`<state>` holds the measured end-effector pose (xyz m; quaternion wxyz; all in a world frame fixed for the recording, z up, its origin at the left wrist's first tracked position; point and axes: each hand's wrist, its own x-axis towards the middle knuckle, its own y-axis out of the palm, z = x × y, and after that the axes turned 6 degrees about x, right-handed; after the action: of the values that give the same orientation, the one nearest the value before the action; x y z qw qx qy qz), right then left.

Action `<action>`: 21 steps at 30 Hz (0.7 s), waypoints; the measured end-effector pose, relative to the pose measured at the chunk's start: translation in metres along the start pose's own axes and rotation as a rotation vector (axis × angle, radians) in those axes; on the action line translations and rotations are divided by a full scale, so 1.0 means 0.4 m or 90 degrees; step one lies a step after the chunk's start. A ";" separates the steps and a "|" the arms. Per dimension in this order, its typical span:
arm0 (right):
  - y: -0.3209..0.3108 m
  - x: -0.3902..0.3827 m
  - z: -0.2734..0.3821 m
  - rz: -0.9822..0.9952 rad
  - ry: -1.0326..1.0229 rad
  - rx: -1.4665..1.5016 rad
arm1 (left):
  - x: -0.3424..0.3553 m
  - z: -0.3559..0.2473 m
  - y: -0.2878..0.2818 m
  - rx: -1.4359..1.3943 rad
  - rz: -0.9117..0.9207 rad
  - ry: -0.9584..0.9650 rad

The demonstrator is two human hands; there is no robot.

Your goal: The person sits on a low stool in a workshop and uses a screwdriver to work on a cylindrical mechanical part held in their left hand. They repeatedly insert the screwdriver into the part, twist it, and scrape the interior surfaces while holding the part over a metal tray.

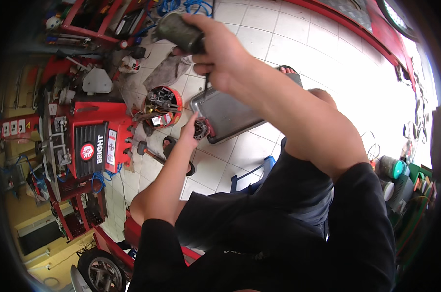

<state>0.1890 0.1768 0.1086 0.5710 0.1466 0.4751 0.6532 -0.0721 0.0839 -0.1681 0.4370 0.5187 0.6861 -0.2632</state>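
My right hand (pixel 223 53) is raised at the upper middle, its fingers wrapped round a grimy dark cylinder (pixel 179 33) that lies nearly level, its kind unclear. Below this hand a thin dark line runs down toward a shallow metal tray (pixel 237 109); whether it is a cord or a stream I cannot tell. At the tray's near left corner my left hand (pixel 189 128) is closed round a round metal part (pixel 200 129) with openings in its face. Something reddish (pixel 210 127) shows just beside that part. Some of the left fingers are hidden.
Left of the tray stands an orange-red bucket (pixel 178 103) of metal parts. A hammer (pixel 151 153) lies near my sandalled foot (pixel 169 144). A grey rag (pixel 168 72) lies on the tiles. The red machine (pixel 91 138) stands at left, a blue stool (pixel 259 175) by my legs.
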 end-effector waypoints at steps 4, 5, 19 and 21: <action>-0.007 0.021 -0.008 -0.063 0.008 0.016 | 0.206 0.151 0.071 0.119 -0.228 0.089; -0.005 0.016 -0.005 -0.095 0.014 0.010 | 0.248 0.192 0.084 0.101 -0.300 0.103; -0.022 -0.073 0.060 -0.071 0.074 -0.017 | 0.496 0.353 0.108 0.263 -0.291 0.049; -0.027 -0.070 0.059 -0.075 0.085 -0.022 | 0.508 0.359 0.103 0.278 -0.282 0.044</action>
<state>0.2215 0.1616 0.1220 0.5778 0.0647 0.5084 0.6353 -0.0027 0.0781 -0.4106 0.2237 0.4465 0.7242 -0.4755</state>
